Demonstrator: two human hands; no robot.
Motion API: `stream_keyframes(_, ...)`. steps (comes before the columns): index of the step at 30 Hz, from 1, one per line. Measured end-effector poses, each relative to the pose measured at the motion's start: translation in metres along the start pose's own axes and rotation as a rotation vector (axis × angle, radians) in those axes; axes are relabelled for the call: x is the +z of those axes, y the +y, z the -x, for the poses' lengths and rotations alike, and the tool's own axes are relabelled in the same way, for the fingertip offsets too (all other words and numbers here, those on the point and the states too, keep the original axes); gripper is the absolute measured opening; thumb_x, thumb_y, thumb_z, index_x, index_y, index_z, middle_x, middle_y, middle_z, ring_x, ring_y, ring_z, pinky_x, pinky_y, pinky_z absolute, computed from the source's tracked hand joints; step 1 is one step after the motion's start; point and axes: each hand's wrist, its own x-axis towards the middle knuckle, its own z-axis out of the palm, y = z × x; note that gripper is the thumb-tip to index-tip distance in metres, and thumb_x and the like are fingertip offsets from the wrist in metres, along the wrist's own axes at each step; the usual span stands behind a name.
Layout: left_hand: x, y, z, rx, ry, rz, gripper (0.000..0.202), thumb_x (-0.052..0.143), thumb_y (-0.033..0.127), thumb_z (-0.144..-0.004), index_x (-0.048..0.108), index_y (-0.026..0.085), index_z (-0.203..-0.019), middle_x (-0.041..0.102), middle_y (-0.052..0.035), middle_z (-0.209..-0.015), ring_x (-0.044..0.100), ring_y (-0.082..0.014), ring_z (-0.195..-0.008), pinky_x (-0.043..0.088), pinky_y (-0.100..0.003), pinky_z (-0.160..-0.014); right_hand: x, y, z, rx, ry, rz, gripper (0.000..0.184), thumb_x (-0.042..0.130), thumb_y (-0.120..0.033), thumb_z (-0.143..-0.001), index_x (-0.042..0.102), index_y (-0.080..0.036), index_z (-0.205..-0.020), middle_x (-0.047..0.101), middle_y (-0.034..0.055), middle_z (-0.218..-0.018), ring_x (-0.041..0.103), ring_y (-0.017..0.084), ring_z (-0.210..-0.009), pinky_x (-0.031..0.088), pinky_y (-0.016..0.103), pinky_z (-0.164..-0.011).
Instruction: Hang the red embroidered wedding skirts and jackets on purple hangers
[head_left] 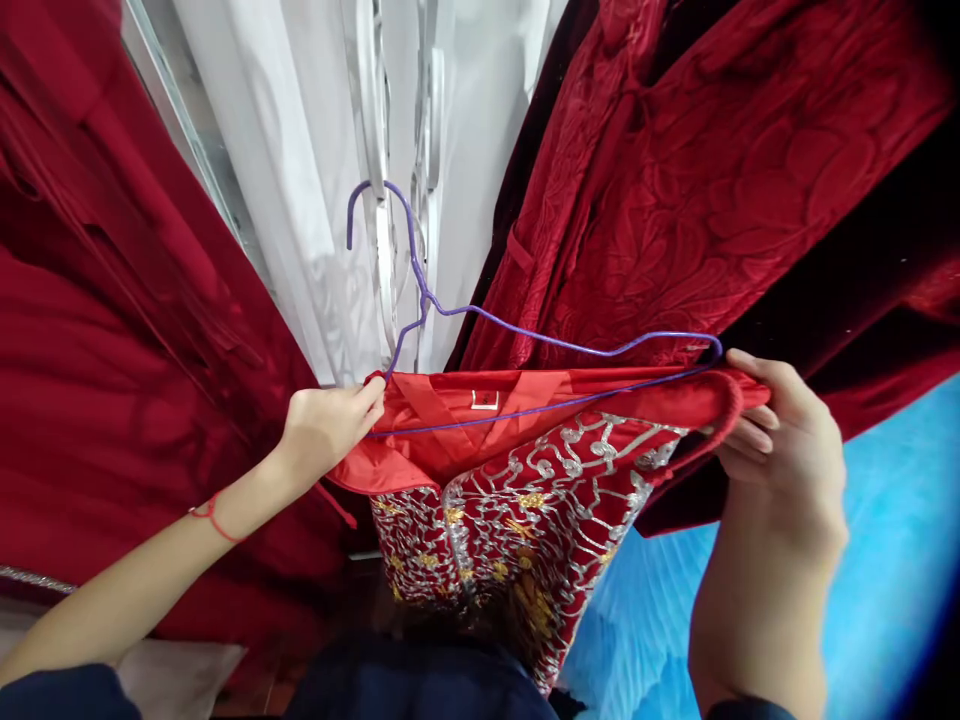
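Observation:
A red garment (pixel 525 500) with silver and gold embroidery hangs below a purple wire hanger (pixel 525 335), its red lining and small white label (pixel 485 400) facing me. My left hand (pixel 330 425) is closed, pinching the left end of the top edge beside the hanger's left arm. At the other end, my right hand (pixel 787 445) grips the red edge just past the hanger's right tip. A red cord (pixel 731 410) loops near those fingers. The hanger's hook overlaps a white rail piece in view; whether it hangs there I cannot tell. The hanger's lower left corner is hidden.
Dark red clothes (pixel 150 350) hang at the left. Red patterned velvet clothes (pixel 720 180) crowd the right. Behind stand white curtain-like panels (pixel 300 150) with white rail or hanger parts (pixel 435 120). Bright blue fabric (pixel 645 610) shows at lower right.

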Motion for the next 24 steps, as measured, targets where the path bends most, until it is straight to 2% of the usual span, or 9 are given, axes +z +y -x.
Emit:
stream_keyframes(2,-0.002,0.003,0.005,0.016,0.044,0.019,0.03,0.045,0.031,-0.099,0.073,0.019,-0.102,0.072,-0.0065,-0.065,0.066,-0.0208,-0.058,0.018,-0.031,-0.048,0.004,-0.005,-0.007,0.073,0.028,-0.019,0.052,0.056,-0.025,-0.084,0.032,-0.025,-0.038,0.023,-0.0092,-0.031,0.022,0.003,-0.023,0.013,0.022,-0.03)
stream_keyframes(4,-0.002,0.004,0.009,0.027,0.099,0.024,0.03,0.045,0.031,-0.099,0.073,0.019,-0.097,0.072,-0.0056,-0.065,0.065,-0.0189,-0.055,0.019,-0.03,-0.047,0.008,-0.009,-0.01,0.068,0.083,0.04,0.053,0.055,-0.019,-0.086,0.03,-0.024,-0.039,0.024,-0.0089,-0.033,0.025,0.003,-0.027,0.018,0.023,-0.035)
stream_keyframes(7,-0.003,0.0,0.018,0.022,0.151,-0.018,0.033,0.044,0.031,-0.1,0.073,0.02,-0.09,0.073,-0.005,-0.065,0.064,-0.0179,-0.053,0.019,-0.03,-0.047,0.008,-0.017,-0.013,0.029,0.073,0.286,0.056,0.055,-0.024,-0.091,0.031,-0.023,-0.04,0.03,-0.0066,-0.034,0.026,0.004,-0.031,0.019,0.028,-0.039)
stream_keyframes(10,-0.011,-0.01,0.028,0.001,0.145,-0.093,0.032,0.045,0.033,-0.098,0.073,0.022,-0.088,0.075,-0.0055,-0.068,0.065,-0.0195,-0.053,0.017,-0.03,-0.048,0.009,-0.032,-0.015,0.009,-0.01,0.633,0.055,0.052,-0.032,-0.096,0.042,-0.022,-0.043,0.042,-0.0022,-0.036,0.033,0.007,-0.035,0.026,0.03,-0.046)
stream_keyframes(13,-0.023,-0.021,0.037,0.006,0.111,-0.141,0.032,0.046,0.037,-0.097,0.074,0.023,-0.095,0.076,-0.0068,-0.072,0.066,-0.0222,-0.055,0.016,-0.03,-0.049,0.024,-0.048,-0.008,-0.097,-0.142,1.009,0.056,0.051,-0.033,-0.098,0.049,-0.019,-0.044,0.052,0.0023,-0.043,0.044,0.01,-0.045,0.034,0.031,-0.058)
stream_keyframes(16,-0.036,-0.023,0.045,-0.068,0.076,-0.176,0.036,0.042,0.038,-0.098,0.074,0.022,-0.1,0.076,-0.0079,-0.069,0.067,-0.0236,-0.055,0.016,-0.03,-0.049,0.054,-0.051,0.01,-0.293,-0.16,1.241,0.056,0.048,-0.034,-0.1,0.045,-0.02,-0.045,0.05,0.0037,-0.048,0.043,0.012,-0.05,0.028,0.031,-0.059)
stream_keyframes(20,-0.049,-0.016,0.052,-0.168,-0.003,-0.183,0.038,0.039,0.037,-0.098,0.073,0.019,-0.102,0.073,-0.0091,-0.066,0.068,-0.0241,-0.058,0.019,-0.03,-0.049,0.096,-0.025,0.036,-0.474,-0.1,1.218,0.053,0.038,-0.037,-0.101,0.054,-0.018,-0.054,0.053,0.007,-0.053,0.043,0.014,-0.048,0.02,0.03,-0.054)
stream_keyframes(22,-0.056,-0.016,0.054,-0.236,-0.018,-0.147,0.038,0.039,0.038,-0.098,0.071,0.019,-0.105,0.073,-0.0083,-0.067,0.069,-0.0246,-0.06,0.023,-0.029,-0.05,0.11,-0.008,0.041,-0.547,-0.123,1.096,0.054,0.037,-0.038,-0.101,0.055,-0.018,-0.054,0.054,0.0069,-0.052,0.043,0.014,-0.046,0.02,0.03,-0.053)
stream_keyframes(24,-0.066,-0.021,0.056,-0.302,0.002,-0.016,0.036,0.044,0.043,-0.096,0.069,0.021,-0.109,0.074,-0.006,-0.072,0.07,-0.0239,-0.064,0.032,-0.028,-0.053,0.118,0.008,0.041,-0.571,-0.175,0.923,0.056,0.036,-0.04,-0.102,0.053,-0.018,-0.053,0.053,0.0047,-0.05,0.043,0.013,-0.045,0.023,0.029,-0.052)
